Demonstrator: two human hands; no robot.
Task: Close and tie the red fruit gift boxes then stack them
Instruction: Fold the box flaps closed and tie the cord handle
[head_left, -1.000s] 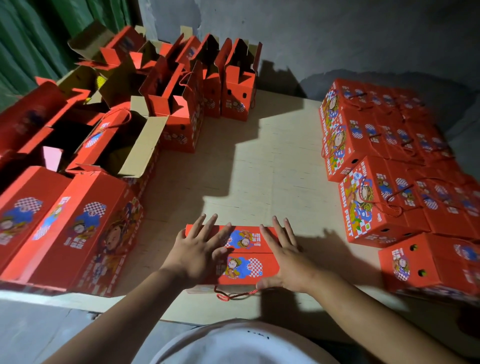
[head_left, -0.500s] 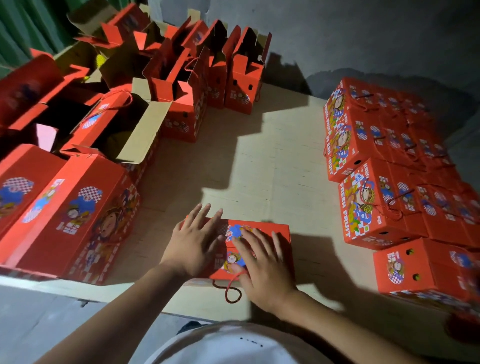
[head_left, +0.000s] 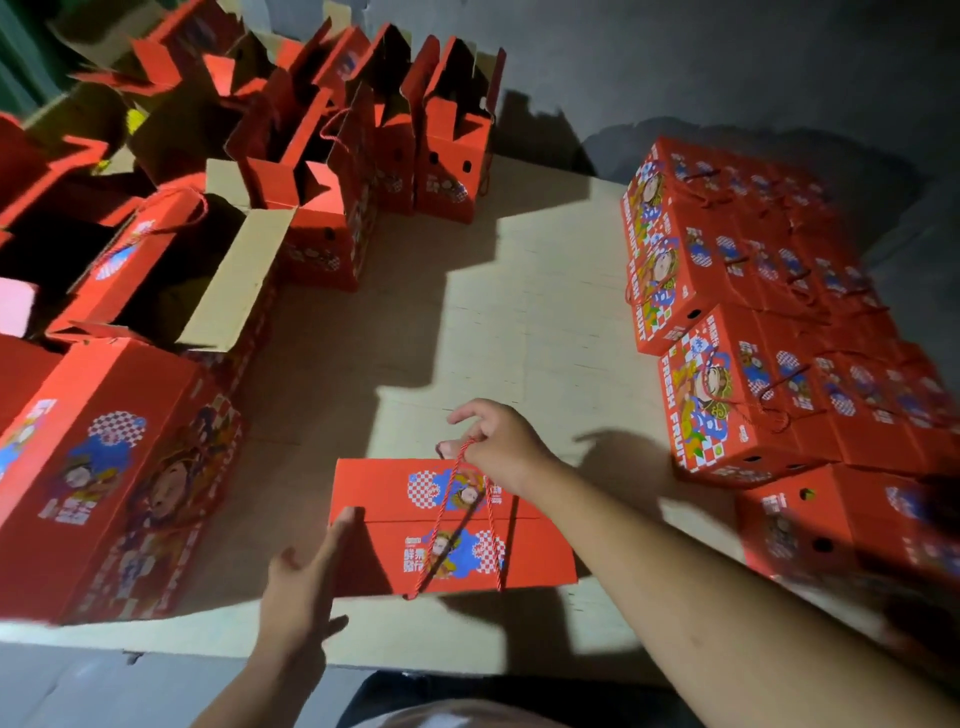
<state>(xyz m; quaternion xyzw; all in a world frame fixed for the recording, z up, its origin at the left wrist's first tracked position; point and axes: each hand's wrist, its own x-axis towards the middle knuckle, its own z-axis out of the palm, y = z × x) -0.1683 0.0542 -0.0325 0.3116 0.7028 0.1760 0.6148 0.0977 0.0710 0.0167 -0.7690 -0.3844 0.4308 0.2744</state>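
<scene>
A red fruit gift box (head_left: 540, 551) sits closed near the table's front edge, its two top flaps meeting along the middle. A red cord handle (head_left: 449, 512) runs from the box's near edge up across the lid. My right hand (head_left: 498, 444) pinches the cord's loop above the box's far edge and pulls it taut. Fingers spread, my left hand (head_left: 306, 577) touches the box's left end and holds nothing.
Closed, tied boxes (head_left: 737, 364) are stacked in rows at the right. Open boxes (head_left: 332, 171) with raised flaps crowd the back left. Large closed boxes (head_left: 104, 467) lie at the near left. The pale tabletop (head_left: 467, 312) shows between the groups.
Both hands lay flat on the lid earlier. My right hand has since picked up the cord and drawn it across to the far side, and my left hand slid to the box's left end.
</scene>
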